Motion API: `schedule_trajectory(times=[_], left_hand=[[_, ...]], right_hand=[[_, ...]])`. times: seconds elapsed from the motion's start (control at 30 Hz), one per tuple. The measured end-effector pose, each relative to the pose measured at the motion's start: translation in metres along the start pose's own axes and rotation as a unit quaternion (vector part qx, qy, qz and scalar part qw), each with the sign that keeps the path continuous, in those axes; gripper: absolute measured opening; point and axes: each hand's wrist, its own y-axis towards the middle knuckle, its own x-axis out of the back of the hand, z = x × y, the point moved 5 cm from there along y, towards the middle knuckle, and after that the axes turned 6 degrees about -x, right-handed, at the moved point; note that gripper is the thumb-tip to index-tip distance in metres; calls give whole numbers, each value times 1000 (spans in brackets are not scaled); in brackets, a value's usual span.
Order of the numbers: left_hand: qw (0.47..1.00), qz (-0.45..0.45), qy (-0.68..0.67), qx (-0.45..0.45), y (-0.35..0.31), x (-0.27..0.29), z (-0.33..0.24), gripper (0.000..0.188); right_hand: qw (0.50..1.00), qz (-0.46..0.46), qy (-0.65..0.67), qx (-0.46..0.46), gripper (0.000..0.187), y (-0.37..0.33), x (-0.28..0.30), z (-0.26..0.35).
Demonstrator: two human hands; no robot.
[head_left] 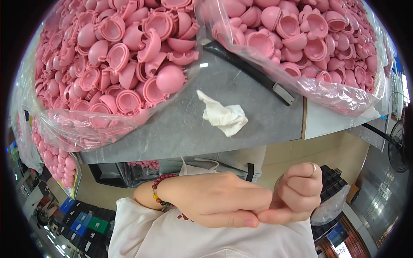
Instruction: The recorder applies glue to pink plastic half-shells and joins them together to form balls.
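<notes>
My hands meet in front of my white top, low in the view. My left hand (223,198), with a beaded bracelet (157,191) at its wrist, is closed, its thumb and fingers pressed together against the right thumb. Curled into a fist, my right hand (300,189) touches the left fingertips. Anything held between them is hidden. Beyond the hands, a crumpled white cloth or tissue (226,118) lies on the grey table (180,124). Behind it rests a black-handled tool (249,69) with a metal end, partly under a plastic bag.
Two big clear plastic bags of pink shell-like plastic pieces, the left pile (116,60) and the right pile (309,38), cover the table's far part. Beside the table stand a black bin (109,175), another bag of pink pieces (56,161), black crates (331,182) and a fan (398,146).
</notes>
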Motion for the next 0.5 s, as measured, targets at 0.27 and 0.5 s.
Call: schedule_trajectory(times=[0.27, 0.5], left_hand=[[959, -136, 244, -41, -9, 29, -38, 6], [620, -404, 671, -53, -23, 65, -96, 27]], right_hand=[[949, -174, -80, -252, 19, -6, 23, -34], [918, -213, -52, -331, 30, -32, 58, -43]])
